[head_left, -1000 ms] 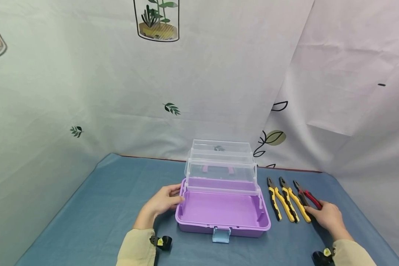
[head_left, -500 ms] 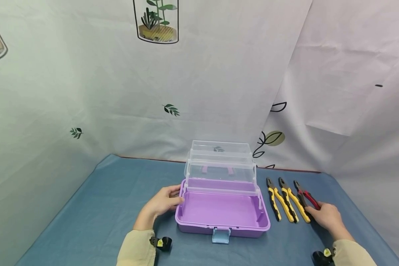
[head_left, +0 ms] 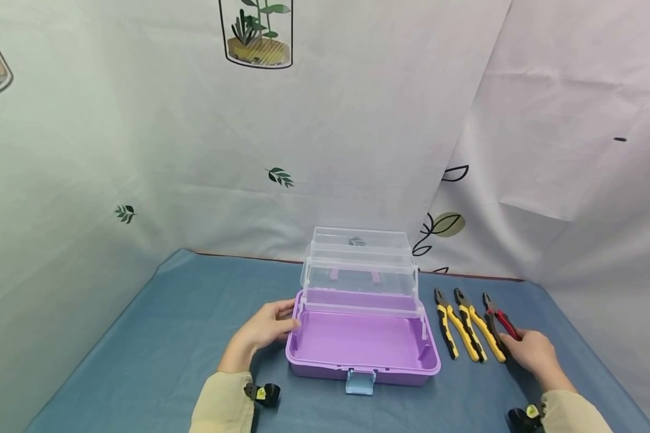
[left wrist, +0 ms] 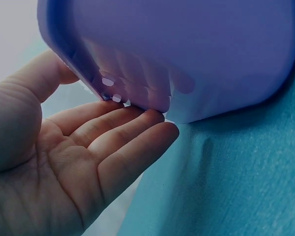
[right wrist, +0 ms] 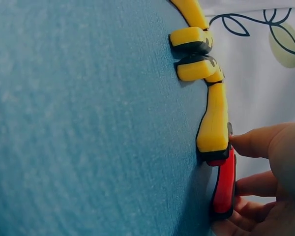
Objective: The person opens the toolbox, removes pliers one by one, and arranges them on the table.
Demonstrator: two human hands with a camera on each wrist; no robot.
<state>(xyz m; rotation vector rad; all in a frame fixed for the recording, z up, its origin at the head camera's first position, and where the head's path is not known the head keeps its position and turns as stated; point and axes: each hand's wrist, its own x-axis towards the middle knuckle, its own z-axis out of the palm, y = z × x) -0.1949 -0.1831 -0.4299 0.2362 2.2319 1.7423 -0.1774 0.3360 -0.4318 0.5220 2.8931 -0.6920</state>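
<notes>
My left hand (head_left: 262, 329) rests at the left side of an open purple toolbox (head_left: 357, 347). In the left wrist view its fairly straight fingers (left wrist: 123, 135) touch the box's side wall, and the thumb tip is hidden behind the rim. Over on the right, my right hand (head_left: 533, 355) pinches the handles of red-and-black pliers (head_left: 508, 325). Its thumb lies by the black handle, and its other fingers touch the red handle (right wrist: 225, 187). The pliers lie on the cloth, heads pointing away from me.
Two yellow-and-black pliers (head_left: 444, 313) lie between the toolbox and my right hand. The toolbox's clear lid (head_left: 363, 279) stands raised at the back, and a light-blue latch (head_left: 360, 383) hangs in front. Behind the blue tablecloth (head_left: 195, 337) hangs a printed curtain (head_left: 357, 132).
The head of the red-and-black pliers has swung slightly right, and their handles stand a little closer together. My left hand and the toolbox stay in place.
</notes>
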